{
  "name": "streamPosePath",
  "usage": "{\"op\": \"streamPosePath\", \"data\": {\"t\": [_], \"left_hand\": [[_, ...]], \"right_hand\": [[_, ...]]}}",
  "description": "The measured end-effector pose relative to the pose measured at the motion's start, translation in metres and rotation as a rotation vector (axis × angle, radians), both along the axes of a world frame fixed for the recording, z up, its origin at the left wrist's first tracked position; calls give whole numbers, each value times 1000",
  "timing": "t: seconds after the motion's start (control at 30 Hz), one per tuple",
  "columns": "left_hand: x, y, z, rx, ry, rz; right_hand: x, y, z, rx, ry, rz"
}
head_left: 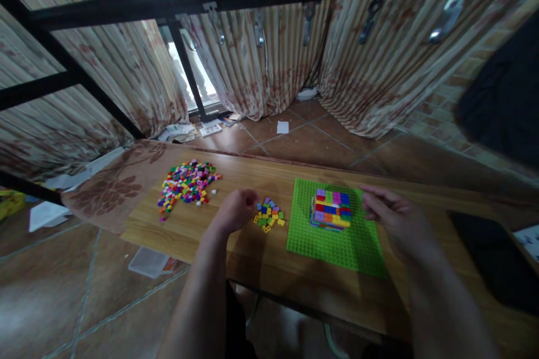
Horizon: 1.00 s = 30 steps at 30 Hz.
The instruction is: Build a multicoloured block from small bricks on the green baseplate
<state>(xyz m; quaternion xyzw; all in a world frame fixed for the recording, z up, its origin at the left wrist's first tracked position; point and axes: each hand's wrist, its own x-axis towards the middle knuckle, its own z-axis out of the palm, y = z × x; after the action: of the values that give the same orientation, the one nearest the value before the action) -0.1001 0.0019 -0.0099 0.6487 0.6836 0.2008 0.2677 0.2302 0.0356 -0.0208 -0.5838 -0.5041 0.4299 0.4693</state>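
1. One long wooden table (252, 261) carries the whole build as I view it from my station; I judge the job partly done.
2. Green baseplate (300, 227): on the table in front of me, studs bare around the build.
3. Large pile (189, 182) of loose mixed bricks: toward the table's left end, not built in.
4. Brick block (331, 210): stands on the baseplate, several layers high, top multicoloured. Layers below look done; how many remain, I can't say.
5. Small pile (268, 213) of loose bricks, many yellow: between baseplate and left hand, likely my next stock.
6. Left hand (236, 210), fingers: curled inward just beside the small pile; blurred, any grip on a brick unclear to me.
7. Right hand (393, 219), fingers: half bent, tips near the block but apart from it; I see no brick, though can't rule one out.
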Motion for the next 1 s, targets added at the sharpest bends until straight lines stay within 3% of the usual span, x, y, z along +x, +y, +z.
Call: {"op": "streamPosePath", "data": {"t": [0.47, 0.7, 0.83, 1.0], "left_hand": [[13, 0, 3, -40, 208, 36], [14, 2, 4, 28, 154, -6], [21, 4, 8, 122, -87, -16], [39, 2, 13, 109, -703, -137]], "right_hand": [[-11, -2, 6, 12, -25, -66], [-15, -2, 9, 49, 3, -89], [-17, -3, 12, 89, 23, -118], [-20, -8, 18, 239, 87, -111]]}}
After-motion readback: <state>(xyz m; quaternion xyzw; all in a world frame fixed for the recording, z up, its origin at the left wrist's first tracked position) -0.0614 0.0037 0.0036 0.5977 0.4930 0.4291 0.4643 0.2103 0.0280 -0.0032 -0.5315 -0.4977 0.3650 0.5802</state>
